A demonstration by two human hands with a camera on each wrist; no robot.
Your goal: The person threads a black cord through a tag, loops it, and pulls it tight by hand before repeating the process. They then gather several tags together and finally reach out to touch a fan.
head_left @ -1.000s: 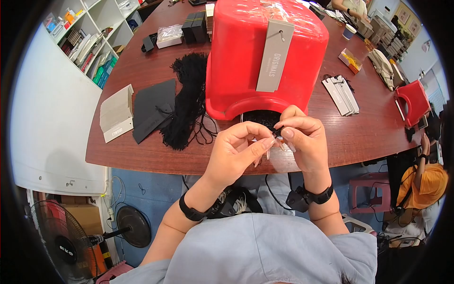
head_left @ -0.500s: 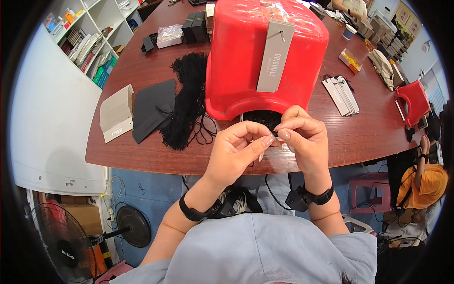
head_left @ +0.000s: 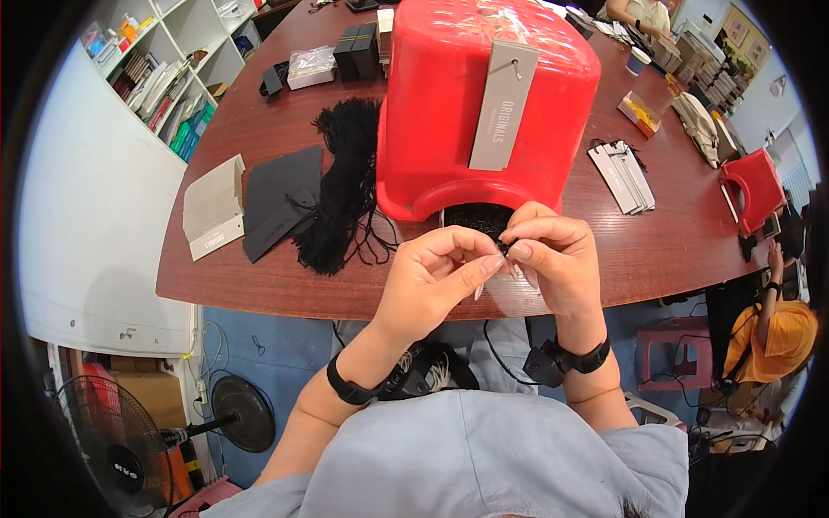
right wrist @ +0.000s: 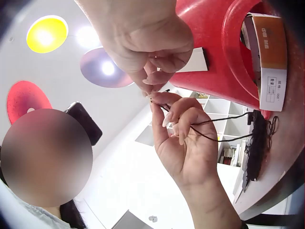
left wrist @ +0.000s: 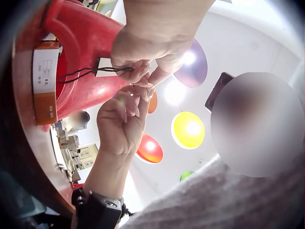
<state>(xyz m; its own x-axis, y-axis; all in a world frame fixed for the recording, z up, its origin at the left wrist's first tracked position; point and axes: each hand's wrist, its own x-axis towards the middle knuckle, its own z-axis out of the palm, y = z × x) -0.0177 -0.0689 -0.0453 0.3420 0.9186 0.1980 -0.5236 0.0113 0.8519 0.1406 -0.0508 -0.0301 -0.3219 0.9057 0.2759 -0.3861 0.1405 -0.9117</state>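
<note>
We see both hands meeting just above the near edge of the brown table (head_left: 656, 250), fingertips together in front of the upturned red stool (head_left: 449, 112). The left hand (head_left: 432, 276) has its fingers curled, thumb and forefinger pinched on a thin black string (right wrist: 214, 129); the right wrist view shows two strands running from that pinch away toward the table. The right hand (head_left: 553, 259) is curled too, its fingertips pinching the same string where the two hands touch. In the left wrist view the string (left wrist: 90, 72) stretches from the right hand's fingers out toward the stool's rim.

A grey paper tag (head_left: 503, 105) printed with ORIGINALS hangs on the stool's side, facing us. Under the stool's near opening lies a dark tangle of cords (head_left: 471, 216), just beyond the hands. To the left on the table, a large bundle of black strings (head_left: 341, 186) spreads beside a stack of black cards (head_left: 281, 198), and further left sits a stack of grey tags (head_left: 211, 207). To the right of the stool lies a small fan of grey tags (head_left: 623, 173) with strings attached.

Far left stands a white shelf (head_left: 164, 60) with books. Another person in an orange top (head_left: 781, 332) sits at the right edge.
</note>
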